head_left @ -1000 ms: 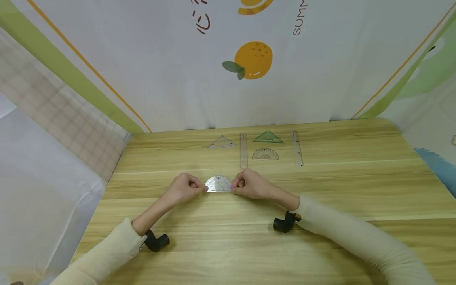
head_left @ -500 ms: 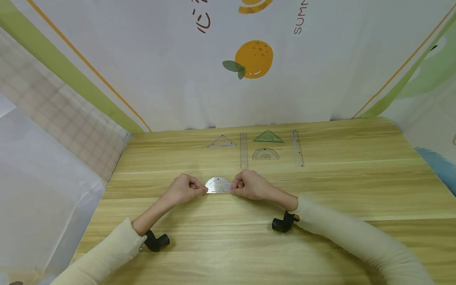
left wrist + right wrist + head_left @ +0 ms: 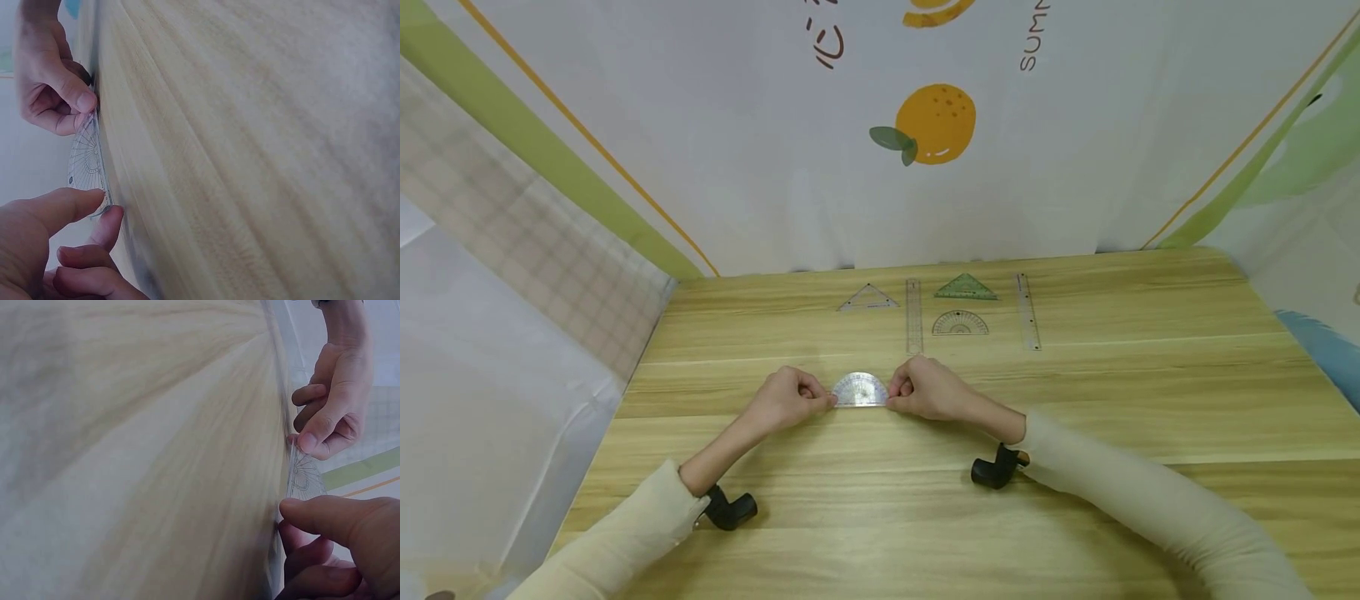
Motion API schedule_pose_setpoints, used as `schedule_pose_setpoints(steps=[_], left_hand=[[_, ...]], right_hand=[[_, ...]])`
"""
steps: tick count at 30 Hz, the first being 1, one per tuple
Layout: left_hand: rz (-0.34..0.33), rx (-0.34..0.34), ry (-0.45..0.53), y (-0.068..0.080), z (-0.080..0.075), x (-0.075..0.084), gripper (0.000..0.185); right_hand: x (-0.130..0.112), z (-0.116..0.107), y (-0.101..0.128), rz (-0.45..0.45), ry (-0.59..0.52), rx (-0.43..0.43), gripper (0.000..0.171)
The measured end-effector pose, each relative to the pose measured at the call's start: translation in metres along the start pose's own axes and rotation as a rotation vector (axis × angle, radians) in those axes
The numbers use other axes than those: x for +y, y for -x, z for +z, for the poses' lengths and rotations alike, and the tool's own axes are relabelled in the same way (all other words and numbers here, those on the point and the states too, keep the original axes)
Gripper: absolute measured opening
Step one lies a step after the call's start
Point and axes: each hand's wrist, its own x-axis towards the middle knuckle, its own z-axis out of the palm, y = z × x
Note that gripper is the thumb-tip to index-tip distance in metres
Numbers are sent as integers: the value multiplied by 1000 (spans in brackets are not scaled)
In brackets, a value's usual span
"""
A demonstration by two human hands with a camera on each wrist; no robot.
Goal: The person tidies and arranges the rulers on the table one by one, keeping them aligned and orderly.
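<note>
On the cloth (image 3: 722,142), brown lettering (image 3: 1034,33) is printed sideways: "SUMM", its end cut off, and cropped characters (image 3: 828,52). The markings on the protractors (image 3: 861,390) and rulers (image 3: 913,317) are too small to be read.

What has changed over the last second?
Hardly anything: the held protractor sits very slightly lower in the head view. Nothing was grasped or let go. The left hand and right hand still pinch its ends; the triangles, rulers and other protractor stayed put.
</note>
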Motion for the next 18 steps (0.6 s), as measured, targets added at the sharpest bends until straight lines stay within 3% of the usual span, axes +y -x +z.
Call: schedule_pose_setpoints(steps=[18], left_hand=[[6,8,-20,2,1,-1,15]], right_hand=[[-2,0,0,17,28,-20,10]])
